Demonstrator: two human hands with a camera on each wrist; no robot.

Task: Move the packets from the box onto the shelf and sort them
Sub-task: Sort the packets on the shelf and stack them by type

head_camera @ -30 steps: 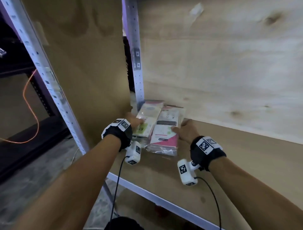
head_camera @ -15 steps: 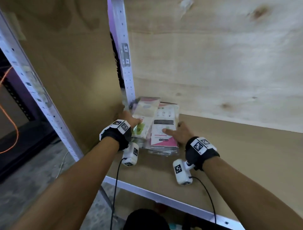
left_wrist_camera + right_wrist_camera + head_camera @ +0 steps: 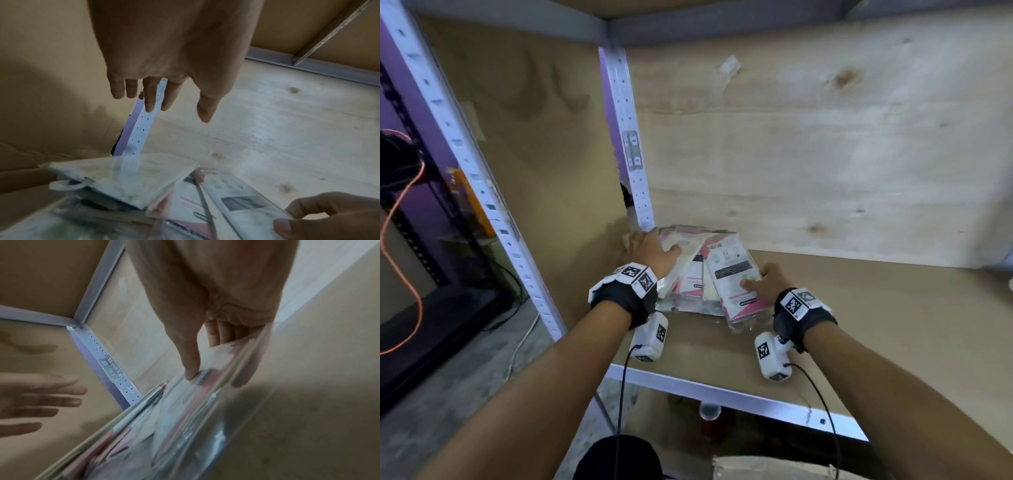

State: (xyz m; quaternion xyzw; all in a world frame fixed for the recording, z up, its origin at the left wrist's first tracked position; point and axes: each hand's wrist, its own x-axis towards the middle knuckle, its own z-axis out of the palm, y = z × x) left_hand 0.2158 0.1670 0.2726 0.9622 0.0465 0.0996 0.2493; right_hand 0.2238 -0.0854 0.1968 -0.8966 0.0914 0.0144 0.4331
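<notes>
Packets, pink-and-white in clear plastic sleeves (image 3: 709, 274), piled in shelf's (image 3: 876, 318) back-left corner. Right hand (image 3: 765, 282) pinching top packet (image 3: 732, 274); left hand (image 3: 650, 250) flat, fingers straight, over pile.

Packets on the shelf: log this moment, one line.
left hand open above packets | right hand pinches pink-and-white packet | shelf back-left corner

Left hand above the packets

The left hand (image 3: 174, 53) hangs with fingers (image 3: 149, 97) straight over packets (image 3: 127, 181); the right hand (image 3: 333, 216) pinches one packet's edge.
</notes>
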